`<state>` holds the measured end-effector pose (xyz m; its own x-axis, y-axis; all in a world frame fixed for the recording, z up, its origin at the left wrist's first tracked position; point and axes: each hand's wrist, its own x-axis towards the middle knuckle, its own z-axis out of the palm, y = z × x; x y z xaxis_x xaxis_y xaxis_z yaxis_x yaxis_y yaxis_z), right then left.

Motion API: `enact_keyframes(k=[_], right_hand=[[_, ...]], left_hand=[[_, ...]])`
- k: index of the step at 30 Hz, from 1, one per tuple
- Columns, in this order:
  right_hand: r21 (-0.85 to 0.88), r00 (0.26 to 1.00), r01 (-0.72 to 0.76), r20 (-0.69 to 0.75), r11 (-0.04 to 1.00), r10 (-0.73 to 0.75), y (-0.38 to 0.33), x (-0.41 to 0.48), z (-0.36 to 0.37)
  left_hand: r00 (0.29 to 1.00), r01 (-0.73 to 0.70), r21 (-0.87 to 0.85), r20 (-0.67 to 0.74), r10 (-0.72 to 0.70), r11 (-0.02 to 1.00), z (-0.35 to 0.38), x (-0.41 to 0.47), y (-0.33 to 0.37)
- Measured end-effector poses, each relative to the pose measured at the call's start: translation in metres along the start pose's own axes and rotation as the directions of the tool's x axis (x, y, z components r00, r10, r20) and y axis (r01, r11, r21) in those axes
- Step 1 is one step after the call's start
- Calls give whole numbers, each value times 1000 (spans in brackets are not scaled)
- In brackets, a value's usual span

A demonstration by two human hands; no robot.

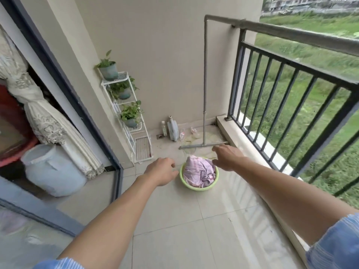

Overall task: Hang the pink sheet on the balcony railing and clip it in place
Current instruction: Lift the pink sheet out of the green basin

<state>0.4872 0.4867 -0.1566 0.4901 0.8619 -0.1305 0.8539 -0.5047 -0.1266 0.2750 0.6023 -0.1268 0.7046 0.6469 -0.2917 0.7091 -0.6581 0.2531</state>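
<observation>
While crumpled into a mound inside the basin (194, 188) on the floor (194, 220), counts as not started: sheet (198, 171) not draped over anything. Left to do, by judgement: lift out, shake open, lay over railing (301, 35), clip. No clips seen in view.

Left hand (162, 171) just beside basin's left rim, fingers loosely curled, holding nothing. Right hand (226, 158) over basin's right rim, fingers apart and angled down toward the cloth; cannot tell whether fingertips touch it. Nothing gripped by either.

Orientation of sheet: no readable long axis, bundled roughly round, folds running every way, highest part toward the far side of basin. Edges and corners not distinguishable.

Railing top bar well apart from basin, up and to the right, long axis running from the far wall toward the near right. Probably necessary to find a long edge of the sheet and align it along that bar before draping
</observation>
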Motion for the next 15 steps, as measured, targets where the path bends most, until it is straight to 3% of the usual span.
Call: enact_keyframes(k=[9,15], right_hand=[[-21,992,-24,122,1000,26,-3,156,42],[6,957,-198,217,980,192,10,258,86]], left_hand=[[992,33,-41,125,-27,999,0,156,-66],[972,-53,-50,228,63,997,-3,286,-114]])
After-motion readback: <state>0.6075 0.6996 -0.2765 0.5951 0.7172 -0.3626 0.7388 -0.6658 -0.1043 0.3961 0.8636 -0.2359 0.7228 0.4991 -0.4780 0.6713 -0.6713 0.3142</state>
